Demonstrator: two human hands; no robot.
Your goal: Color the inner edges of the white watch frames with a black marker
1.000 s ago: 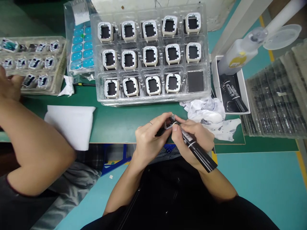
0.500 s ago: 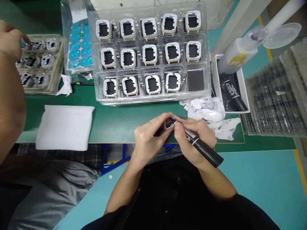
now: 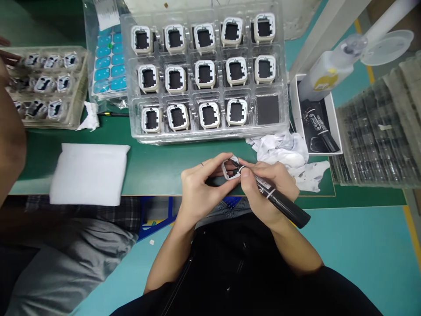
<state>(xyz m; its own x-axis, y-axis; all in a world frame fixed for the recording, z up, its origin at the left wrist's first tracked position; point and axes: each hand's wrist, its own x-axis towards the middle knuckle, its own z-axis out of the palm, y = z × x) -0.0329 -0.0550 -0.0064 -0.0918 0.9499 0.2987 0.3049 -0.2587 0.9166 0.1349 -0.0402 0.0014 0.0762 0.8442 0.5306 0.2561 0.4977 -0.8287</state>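
Observation:
Between the fingers of my left hand [image 3: 204,186] is a small white watch case frame [image 3: 226,170], tilted over the table's front edge. My right hand [image 3: 268,186] grips a black marker pen [image 3: 284,204] with its tip at the frame's inner edge. Fingers of both hands hide part of the frame. Beyond my hands stands a clear plastic tray [image 3: 194,137] holding several similar white frames in rows. Its front right pocket shows only a dark pad [image 3: 267,110].
A crumpled white cloth [image 3: 283,151] lies right of my hands. Further right are a white box [image 3: 324,151] with a bottle and marker, and stacked trays [image 3: 378,131]. At left are a white foam sheet [image 3: 88,175], another parts tray [image 3: 77,105] and a co-worker's arm [image 3: 11,140].
My left fingers have shifted and opened slightly, showing more of the white frame. The marker has moved slightly right, its tip still at the frame. The co-worker's arm has moved left.

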